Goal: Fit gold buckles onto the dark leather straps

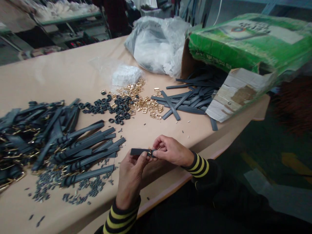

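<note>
Over the table's front edge, my left hand (130,174) pinches a short dark strap (139,151) from below, its thumb by a gold buckle (150,152). My right hand (172,151) closes its fingertips on the strap's right end, at the buckle. To the left lie finished-looking buckled straps (90,162), with a larger heap of them (44,130) behind. Ahead are dark keeper loops (119,109) and loose gold buckles (146,104). Plain dark straps (190,99) spill from a box at the right.
The green box (239,42) lies on its side at the back right, one torn flap (231,94) hanging forward. Clear plastic bags (156,45) stand behind the buckles. Small dark scraps (83,191) are strewn on the paper-covered table (65,74). People are partly visible beyond it.
</note>
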### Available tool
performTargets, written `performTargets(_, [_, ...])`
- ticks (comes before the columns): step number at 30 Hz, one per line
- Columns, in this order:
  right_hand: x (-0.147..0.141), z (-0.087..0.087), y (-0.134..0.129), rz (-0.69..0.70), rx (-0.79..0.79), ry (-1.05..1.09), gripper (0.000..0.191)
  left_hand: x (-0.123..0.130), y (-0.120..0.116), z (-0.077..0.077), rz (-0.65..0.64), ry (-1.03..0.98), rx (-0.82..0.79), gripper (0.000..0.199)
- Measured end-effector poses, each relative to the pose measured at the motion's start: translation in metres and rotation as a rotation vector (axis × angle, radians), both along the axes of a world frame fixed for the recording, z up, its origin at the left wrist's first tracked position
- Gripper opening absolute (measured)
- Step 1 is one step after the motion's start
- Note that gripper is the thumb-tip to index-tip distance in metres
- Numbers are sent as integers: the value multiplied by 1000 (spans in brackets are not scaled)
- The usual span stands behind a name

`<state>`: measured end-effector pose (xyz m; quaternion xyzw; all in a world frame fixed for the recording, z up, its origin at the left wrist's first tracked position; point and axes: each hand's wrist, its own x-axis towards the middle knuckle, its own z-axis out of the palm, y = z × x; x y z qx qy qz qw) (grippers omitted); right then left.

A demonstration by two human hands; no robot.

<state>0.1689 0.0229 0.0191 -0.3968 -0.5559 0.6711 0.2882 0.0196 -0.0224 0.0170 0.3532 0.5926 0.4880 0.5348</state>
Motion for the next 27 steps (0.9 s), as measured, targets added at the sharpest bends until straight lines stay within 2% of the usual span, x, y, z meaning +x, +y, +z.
performTargets(2, [3,-4,4,80,-117,46,12,1,-1,-2,8,-93,-24,21])
performTargets(5, [5,-8,6,169,-96,85,6,3,-2,-2,20,-118,-44,21])
performTargets(9, [3,-12,4,170,-118,195,12,4,-2,4,22,-153,-54,22])
performTargets(13, [-3,-14,2,150,-166,180,15,6,-1,5,18,-192,-71,23])
performTargets(16, [-7,-15,0,109,-76,99,16,6,-2,-1,25,-67,-13,22])
performTargets(19, [-9,-16,-1,50,48,-11,17,7,-6,-5,33,167,79,21])
performTargets(23, [-8,-14,-2,70,115,-45,18,7,-10,-2,5,409,149,14])
performTargets(27, [-7,-13,-3,144,54,17,9,3,-9,4,-42,375,100,14])
